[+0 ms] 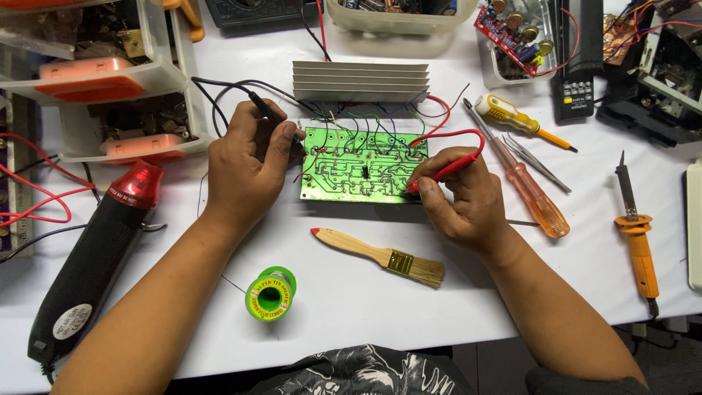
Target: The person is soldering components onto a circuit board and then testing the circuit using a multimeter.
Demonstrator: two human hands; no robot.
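A green circuit board (351, 164) lies flat on the white table, wired to a ribbed grey heat sink (360, 80) just behind it. My left hand (245, 172) grips a black test probe (265, 108) and holds its tip at the board's left edge. My right hand (461, 197) pinches a red test probe (446, 170) whose tip touches the board's lower right corner. A red lead (450, 134) loops up from that probe.
A wooden-handled brush (380, 256) and a green solder spool (270, 294) lie in front of the board. A black and red heat gun (99, 256) is at the left. Screwdrivers (530, 194), tweezers and an orange soldering iron (638, 241) lie to the right. Plastic bins (110, 80) stand behind.
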